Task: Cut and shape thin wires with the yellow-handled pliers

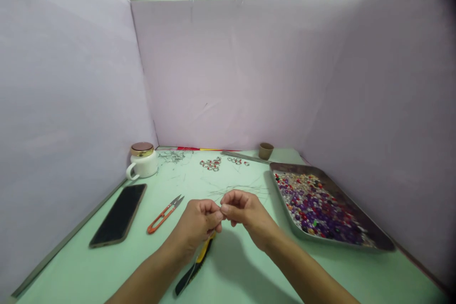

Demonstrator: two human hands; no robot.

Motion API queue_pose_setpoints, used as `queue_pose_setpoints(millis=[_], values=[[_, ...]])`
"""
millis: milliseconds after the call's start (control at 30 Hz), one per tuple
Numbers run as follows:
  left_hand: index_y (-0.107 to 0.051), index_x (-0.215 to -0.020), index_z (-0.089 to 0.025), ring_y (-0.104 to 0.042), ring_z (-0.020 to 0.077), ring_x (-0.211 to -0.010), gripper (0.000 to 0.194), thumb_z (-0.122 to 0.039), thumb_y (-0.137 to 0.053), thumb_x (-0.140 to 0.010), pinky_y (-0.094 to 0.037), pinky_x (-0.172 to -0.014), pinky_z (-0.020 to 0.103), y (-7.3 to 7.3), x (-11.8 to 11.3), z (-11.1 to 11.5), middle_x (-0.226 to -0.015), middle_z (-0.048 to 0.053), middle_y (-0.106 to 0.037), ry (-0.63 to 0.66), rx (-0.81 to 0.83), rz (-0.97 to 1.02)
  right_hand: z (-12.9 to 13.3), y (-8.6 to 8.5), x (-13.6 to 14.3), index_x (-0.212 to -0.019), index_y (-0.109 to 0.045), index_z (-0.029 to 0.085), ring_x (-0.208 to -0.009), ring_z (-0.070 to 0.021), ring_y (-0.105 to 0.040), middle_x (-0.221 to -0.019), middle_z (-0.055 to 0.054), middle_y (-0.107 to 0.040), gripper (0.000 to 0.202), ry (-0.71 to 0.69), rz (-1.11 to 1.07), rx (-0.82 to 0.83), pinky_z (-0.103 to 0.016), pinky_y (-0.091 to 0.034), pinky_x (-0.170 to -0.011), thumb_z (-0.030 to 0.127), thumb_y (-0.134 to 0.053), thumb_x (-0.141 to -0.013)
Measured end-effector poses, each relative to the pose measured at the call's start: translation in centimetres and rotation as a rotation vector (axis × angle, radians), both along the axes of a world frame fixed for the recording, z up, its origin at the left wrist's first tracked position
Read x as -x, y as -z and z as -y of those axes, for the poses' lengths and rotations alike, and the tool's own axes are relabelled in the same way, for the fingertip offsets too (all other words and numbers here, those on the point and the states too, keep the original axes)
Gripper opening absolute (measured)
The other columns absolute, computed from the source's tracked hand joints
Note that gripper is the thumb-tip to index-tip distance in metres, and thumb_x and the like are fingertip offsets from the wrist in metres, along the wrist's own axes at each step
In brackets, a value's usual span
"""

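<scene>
Working position, as I see it standing by: the left hand and the right hand meet at the lower centre of the frame, above the pale green tabletop. On each, thumb and forefinger are pressed together at the tips, and the two pinches touch or nearly touch. Anything pinched there is covered by the fingers; from here I cannot tell what it is. A yellow-and-black tool extends below the left hand; whether the palm holds it or it lies on the table cannot be told. For sound fingertip work, one pinch should probably act as the fixed clamp while the other makes small adjustments; steady the forearms, apply light pressure, and keep the joint between the fingertips in plain sight. Containers: the metal tray, at the right of the frame, bears a loose mixed spread of beads, mainly purple, with red, clear and pale ones among them. The small brown cup, just beyond the tray's far edge, shows its outer wall; its contents are not visible. The white mug, left of centre, has its gold-rimmed lid seated on top, so its inside is hidden.
</scene>
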State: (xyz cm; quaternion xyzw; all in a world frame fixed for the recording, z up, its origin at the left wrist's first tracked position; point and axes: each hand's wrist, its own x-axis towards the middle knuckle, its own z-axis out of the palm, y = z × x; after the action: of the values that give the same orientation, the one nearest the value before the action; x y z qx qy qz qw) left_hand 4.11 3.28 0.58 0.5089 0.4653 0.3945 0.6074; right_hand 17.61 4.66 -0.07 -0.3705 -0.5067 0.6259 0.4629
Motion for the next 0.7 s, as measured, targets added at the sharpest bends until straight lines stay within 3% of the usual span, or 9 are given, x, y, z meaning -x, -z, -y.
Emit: queue_pose_setpoints(millis=[133, 300, 500, 700], values=[[-0.046, -0.050, -0.014, -0.026, 0.0024, -0.034, 0.016, -0.022, -0.055, -0.060, -0.014, -0.038, 0.019, 0.1, -0.5, 0.3, -0.039, -0.003, -0.047, -0.034, -0.004, -0.043, 0.0, 0.2, 0.5, -0.060, -0.056, 0.014, -0.044, -0.0079, -0.045, -0.047, 0.003, -0.052, 0.019, 0.102, -0.027, 0.042, -0.021, -0.035, -0.043, 0.026, -0.070, -0.054], [-0.051, -0.055, -0.013, -0.025, 0.0026, -0.034, 0.011, -0.023, -0.054, -0.060, -0.012, -0.038, 0.019, 0.2, -0.6, 0.5, -0.038, -0.004, -0.047, 0.018, 0.012, -0.065, -0.3, 0.1, 0.1, -0.058, -0.055, 0.014, -0.040, -0.0062, -0.043, -0.044, 0.005, -0.050, 0.020, 0.175, -0.083, 0.065, -0.021, -0.036, -0.043, 0.025, -0.070, -0.052], [-0.051, -0.054, -0.013, -0.026, 0.0019, -0.034, 0.011, -0.021, -0.056, -0.060, -0.012, -0.038, 0.018, 0.1, -0.6, 0.7, -0.039, -0.003, -0.048, 0.044, 0.033, -0.060, -0.5, 0.0, -0.1, -0.062, -0.054, 0.014, -0.043, -0.0064, -0.045, -0.050, 0.005, -0.050, 0.025, 0.227, -0.165, 0.112, -0.021, -0.039, -0.045, 0.027, -0.073, -0.051], [-0.055, -0.060, -0.012, -0.030, 0.0019, -0.032, 0.016, -0.027, -0.060, -0.062, -0.014, -0.037, 0.018, -0.1, -0.2, 0.3, -0.046, -0.001, -0.053, 0.018, 0.092, 0.041, -1.9, 0.3, -1.7, -0.071, -0.055, 0.017, -0.049, -0.0049, -0.045, -0.067, 0.002, -0.052, 0.023, 0.431, -0.303, 0.177, -0.019, -0.044, -0.050, 0.028, -0.070, -0.058]])
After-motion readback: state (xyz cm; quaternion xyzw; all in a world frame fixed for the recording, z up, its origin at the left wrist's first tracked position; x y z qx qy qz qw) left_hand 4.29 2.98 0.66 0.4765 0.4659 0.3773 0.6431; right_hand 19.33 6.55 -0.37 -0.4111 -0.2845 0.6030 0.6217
